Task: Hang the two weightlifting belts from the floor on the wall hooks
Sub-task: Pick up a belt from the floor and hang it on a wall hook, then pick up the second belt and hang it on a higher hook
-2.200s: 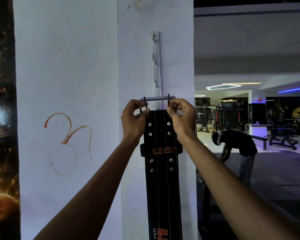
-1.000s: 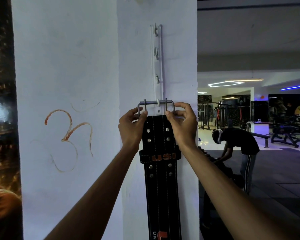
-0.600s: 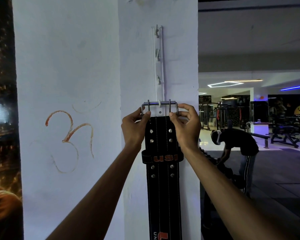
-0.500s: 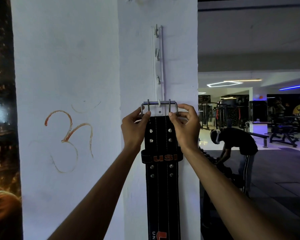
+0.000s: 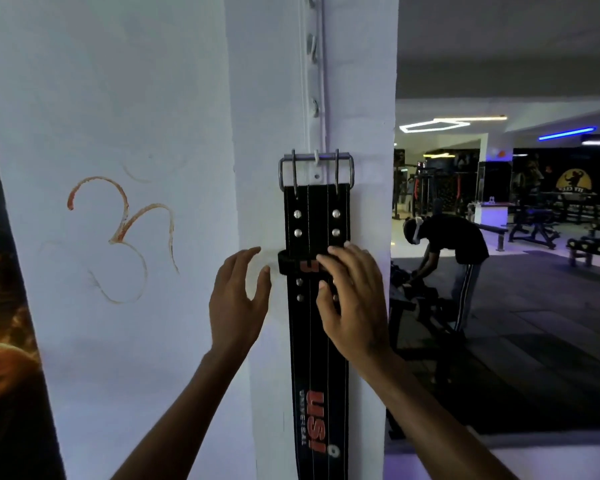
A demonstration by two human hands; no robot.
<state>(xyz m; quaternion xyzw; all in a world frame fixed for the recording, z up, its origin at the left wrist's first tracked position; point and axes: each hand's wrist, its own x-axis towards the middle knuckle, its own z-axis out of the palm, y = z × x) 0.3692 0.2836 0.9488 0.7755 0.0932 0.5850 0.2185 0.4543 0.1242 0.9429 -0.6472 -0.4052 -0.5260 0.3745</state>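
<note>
The black weightlifting belt [image 5: 317,323] is seen hung by its steel buckle [image 5: 316,169] on the lowest white wall hook [image 5: 316,156], at twelve o'clock from both hands. The left hand [image 5: 238,303] is held wide, spread clear of the belt at nine o'clock. The right hand [image 5: 352,299] is laid flat, unclenched, against the keeper loop [image 5: 288,263]. The buckle could be lifted off the shallow hook if the strap were nudged upward.

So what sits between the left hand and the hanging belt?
Only bare white wall: the head view shows the open left hand just clear of the belt.
</note>
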